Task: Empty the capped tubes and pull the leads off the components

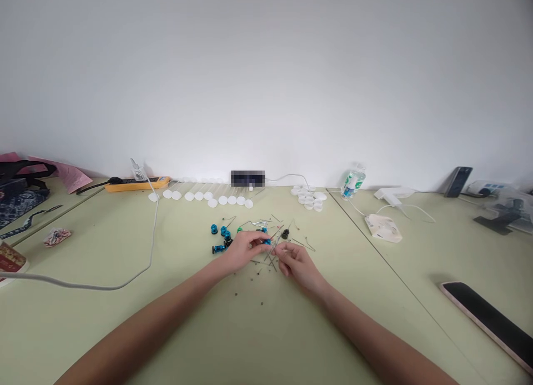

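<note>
My left hand [244, 250] is closed, thumb and fingers pinching a small blue metal part [267, 241]. Its fingertips almost meet those of my right hand [297, 264], which is also closed in a pinch. Thin metal rods cross where the fingertips come together, and what my right fingers hold is too small to make out. Blue round knobs [214, 229] and a blue cylindrical piece [218, 249] lie left of my left hand. Beyond my right hand sits a black knob [285, 234], with a bent metal rod [308, 244] to its right. Tiny nuts [236, 294] are scattered nearer me.
White round-ended pieces [222, 200] line the table's back, with small white caps [308, 199] to their right. A white cable [152, 251] loops across the left side from an orange power strip [137, 185]. Right are a plastic bottle [353, 182] and a phone [491, 321].
</note>
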Motion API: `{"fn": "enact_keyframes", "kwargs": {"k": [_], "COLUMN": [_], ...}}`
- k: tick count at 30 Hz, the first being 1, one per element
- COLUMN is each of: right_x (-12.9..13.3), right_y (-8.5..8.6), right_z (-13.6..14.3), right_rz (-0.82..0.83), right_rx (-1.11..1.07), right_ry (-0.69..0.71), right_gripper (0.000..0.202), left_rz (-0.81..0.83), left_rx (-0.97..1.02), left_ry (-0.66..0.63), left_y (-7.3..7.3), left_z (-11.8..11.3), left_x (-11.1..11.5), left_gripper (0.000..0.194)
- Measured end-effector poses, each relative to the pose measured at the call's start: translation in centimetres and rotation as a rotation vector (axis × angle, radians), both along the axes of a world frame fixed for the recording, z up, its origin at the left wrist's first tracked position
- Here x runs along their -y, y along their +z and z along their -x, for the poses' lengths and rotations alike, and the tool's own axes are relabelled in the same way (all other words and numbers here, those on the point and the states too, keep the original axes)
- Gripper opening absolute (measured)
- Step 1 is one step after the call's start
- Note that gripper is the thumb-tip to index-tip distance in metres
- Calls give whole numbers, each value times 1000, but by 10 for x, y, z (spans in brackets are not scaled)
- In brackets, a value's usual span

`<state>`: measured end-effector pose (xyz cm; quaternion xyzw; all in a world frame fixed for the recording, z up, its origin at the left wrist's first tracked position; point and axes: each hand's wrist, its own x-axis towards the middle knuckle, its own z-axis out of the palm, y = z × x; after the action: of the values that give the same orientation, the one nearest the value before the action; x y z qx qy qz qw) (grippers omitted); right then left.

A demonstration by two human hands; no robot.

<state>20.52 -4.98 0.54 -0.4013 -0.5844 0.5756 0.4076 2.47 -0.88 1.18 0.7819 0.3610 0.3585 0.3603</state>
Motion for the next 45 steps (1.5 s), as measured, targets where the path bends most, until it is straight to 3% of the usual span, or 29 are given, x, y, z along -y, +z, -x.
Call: {"fn": "enact_keyframes", "kwargs": {"k": [3, 8, 14, 17, 21, 28, 34, 41, 45], "right_x": [4, 4, 4, 4, 4, -1, 0, -1, -1], "right_y": [2, -4, -10, -5, 1, -9, -1, -6, -6], "right_z": [2, 3, 3, 4, 4, 2, 3, 1, 2], "right_rz": [-133, -204, -493, -377, -106, 217, 242, 209, 252], "right_rx": [174, 329, 557, 480, 192, -43, -110, -43, -48], "right_ry": [-68, -131, -276, -245, -114, -69, 74, -5, 43], "right_gripper": [29, 29, 24, 25, 23, 30, 34, 24, 26], "left_rz": [-33, -69, -144, -199, -212, -204, -192, -219, -195], "left_rx": [-14, -29, -99, -141, -144, -145, -146, -195, -176], "left_ry": [-22, -30, -45, -47, -40, -72, -69, -97, -109], "left_y": [2, 2, 7, 12, 15, 8, 4, 4, 6], "left_z": [1, -2, -5, -6, -6, -7, -6, -6, -6], "left_x": [2, 7, 13, 16, 18, 17, 14, 15, 16], "left_gripper": [28, 32, 33, 32, 32, 33, 32, 34, 32]}}
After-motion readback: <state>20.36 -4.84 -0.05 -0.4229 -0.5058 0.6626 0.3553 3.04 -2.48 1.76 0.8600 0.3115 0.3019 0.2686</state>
